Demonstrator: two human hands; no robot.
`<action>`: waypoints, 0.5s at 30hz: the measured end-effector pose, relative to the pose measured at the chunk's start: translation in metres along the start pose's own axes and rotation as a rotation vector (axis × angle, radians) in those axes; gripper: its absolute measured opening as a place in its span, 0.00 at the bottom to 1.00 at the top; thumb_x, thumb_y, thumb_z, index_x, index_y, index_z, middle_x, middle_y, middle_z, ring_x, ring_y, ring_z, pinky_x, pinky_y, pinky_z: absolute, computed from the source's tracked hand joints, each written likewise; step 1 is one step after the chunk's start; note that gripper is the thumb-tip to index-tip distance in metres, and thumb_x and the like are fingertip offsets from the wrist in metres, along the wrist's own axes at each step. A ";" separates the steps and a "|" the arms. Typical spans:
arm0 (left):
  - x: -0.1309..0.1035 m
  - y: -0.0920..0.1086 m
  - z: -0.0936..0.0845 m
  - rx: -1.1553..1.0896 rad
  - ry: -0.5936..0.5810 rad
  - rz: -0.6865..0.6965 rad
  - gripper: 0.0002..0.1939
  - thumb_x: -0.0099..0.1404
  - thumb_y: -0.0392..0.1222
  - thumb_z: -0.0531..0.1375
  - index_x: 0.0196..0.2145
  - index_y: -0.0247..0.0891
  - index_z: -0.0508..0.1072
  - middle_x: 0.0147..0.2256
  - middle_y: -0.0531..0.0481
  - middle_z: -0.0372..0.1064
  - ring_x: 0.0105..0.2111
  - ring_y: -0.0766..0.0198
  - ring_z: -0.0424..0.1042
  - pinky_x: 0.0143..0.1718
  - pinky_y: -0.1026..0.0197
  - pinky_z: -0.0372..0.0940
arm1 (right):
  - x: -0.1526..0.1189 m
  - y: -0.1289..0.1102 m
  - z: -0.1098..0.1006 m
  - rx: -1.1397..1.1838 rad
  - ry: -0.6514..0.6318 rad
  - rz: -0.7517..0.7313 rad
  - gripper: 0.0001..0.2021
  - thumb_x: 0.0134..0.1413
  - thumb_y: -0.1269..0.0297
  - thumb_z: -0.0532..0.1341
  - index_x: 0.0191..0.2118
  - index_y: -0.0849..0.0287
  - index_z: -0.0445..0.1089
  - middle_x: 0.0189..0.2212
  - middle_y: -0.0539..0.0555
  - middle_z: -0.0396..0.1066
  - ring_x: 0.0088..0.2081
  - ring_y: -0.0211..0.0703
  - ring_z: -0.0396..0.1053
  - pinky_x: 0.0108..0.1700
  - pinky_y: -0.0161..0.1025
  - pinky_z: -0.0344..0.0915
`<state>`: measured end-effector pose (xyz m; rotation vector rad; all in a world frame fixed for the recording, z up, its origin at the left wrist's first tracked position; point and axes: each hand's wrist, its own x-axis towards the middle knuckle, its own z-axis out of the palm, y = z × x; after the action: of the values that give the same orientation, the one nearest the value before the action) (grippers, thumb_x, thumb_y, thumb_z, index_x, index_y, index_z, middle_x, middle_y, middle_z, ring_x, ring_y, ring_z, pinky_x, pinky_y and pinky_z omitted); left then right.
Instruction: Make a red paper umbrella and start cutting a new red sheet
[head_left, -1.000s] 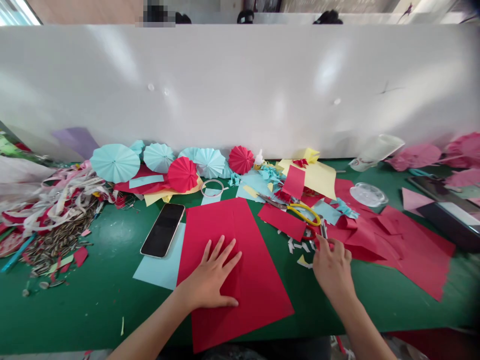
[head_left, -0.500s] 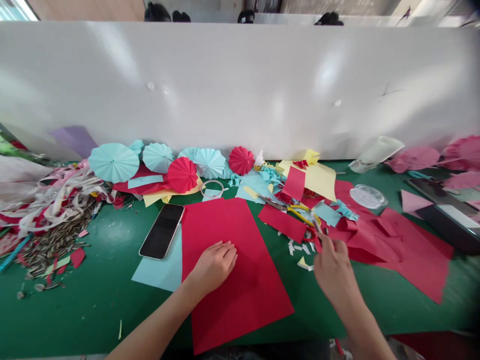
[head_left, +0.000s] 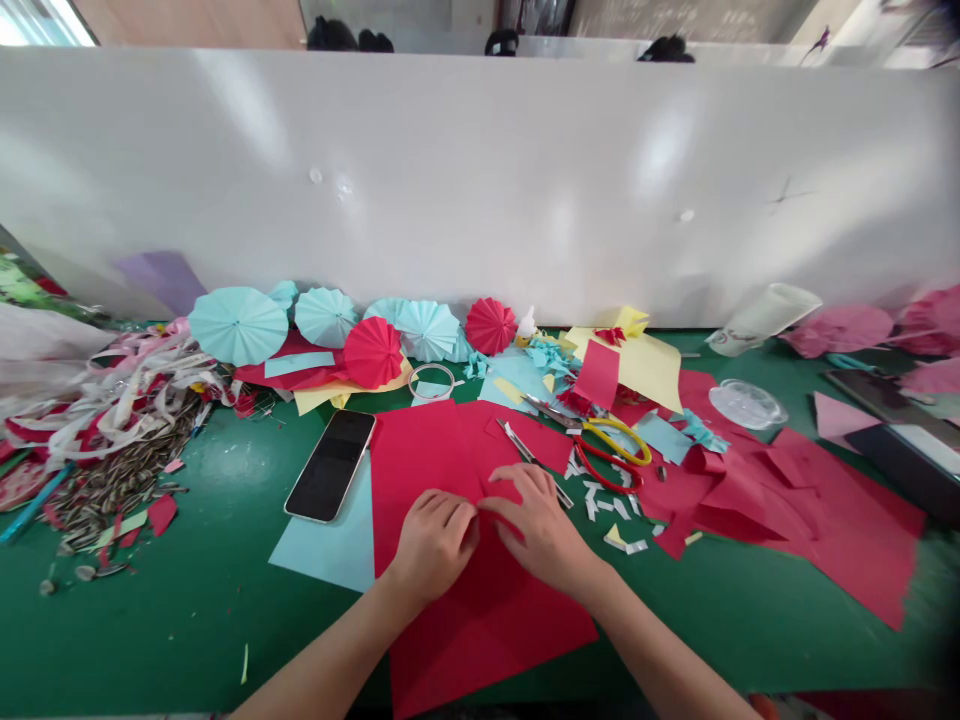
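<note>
A large sheet of red paper (head_left: 427, 630) lies on the table in front of me. My left hand (head_left: 436, 540) rests on it with curled fingers pressed together, apparently pinching the sheet near its middle. Close beside it, my right hand (head_left: 538, 522) touches the same paper, its fingers bent and apart, tips near the left fingertips. Whether anything small is between the tips is hidden. A slim silver cutter (head_left: 534, 462) lies just beyond my right hand. Scissors with yellow and red handles (head_left: 616, 440) rest to its right.
A phone (head_left: 330, 466) lies left of the sheet, over light blue paper (head_left: 322, 545). Pleated paper discs (head_left: 238, 326) line the white partition (head_left: 480, 180). Ribbons (head_left: 112, 400) and metal pieces pile at left. Red paper scraps (head_left: 817, 520) and a clear plastic lid (head_left: 748, 404) are at right.
My right hand has moved left from the scissors area onto the red paper, and the silver cutter now lies on the table. My left hand's fingers have curled from lying flat.
</note>
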<state>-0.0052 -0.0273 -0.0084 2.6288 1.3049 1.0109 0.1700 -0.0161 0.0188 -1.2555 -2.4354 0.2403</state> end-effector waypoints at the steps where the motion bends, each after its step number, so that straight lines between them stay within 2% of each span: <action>1: -0.001 0.001 0.000 0.005 0.000 0.019 0.05 0.56 0.29 0.53 0.30 0.35 0.66 0.27 0.49 0.70 0.28 0.63 0.69 0.33 0.59 0.66 | 0.001 -0.003 0.000 0.021 0.009 -0.044 0.11 0.47 0.76 0.55 0.36 0.54 0.67 0.43 0.54 0.60 0.46 0.47 0.55 0.46 0.45 0.54; 4: -0.002 0.004 -0.001 0.041 -0.006 0.074 0.03 0.54 0.30 0.53 0.28 0.34 0.66 0.25 0.49 0.68 0.26 0.62 0.67 0.32 0.57 0.65 | 0.003 -0.006 0.005 0.045 0.058 -0.122 0.11 0.46 0.79 0.54 0.30 0.56 0.67 0.40 0.52 0.62 0.44 0.45 0.55 0.45 0.45 0.53; 8: -0.003 0.004 -0.004 0.120 0.008 0.138 0.04 0.53 0.33 0.53 0.29 0.33 0.66 0.24 0.47 0.67 0.25 0.60 0.67 0.34 0.54 0.64 | 0.002 -0.005 0.010 0.043 0.079 -0.222 0.09 0.43 0.80 0.54 0.27 0.60 0.65 0.40 0.53 0.62 0.44 0.45 0.55 0.48 0.48 0.52; 15: -0.002 -0.002 -0.008 0.204 -0.055 0.324 0.04 0.58 0.31 0.51 0.28 0.34 0.65 0.22 0.51 0.64 0.24 0.64 0.64 0.40 0.54 0.61 | 0.004 -0.006 0.007 0.053 0.057 -0.269 0.06 0.40 0.78 0.56 0.24 0.60 0.64 0.39 0.52 0.60 0.42 0.44 0.54 0.49 0.49 0.51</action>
<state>-0.0120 -0.0299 -0.0036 3.0719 1.0434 0.8685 0.1606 -0.0165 0.0151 -0.8870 -2.4962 0.1893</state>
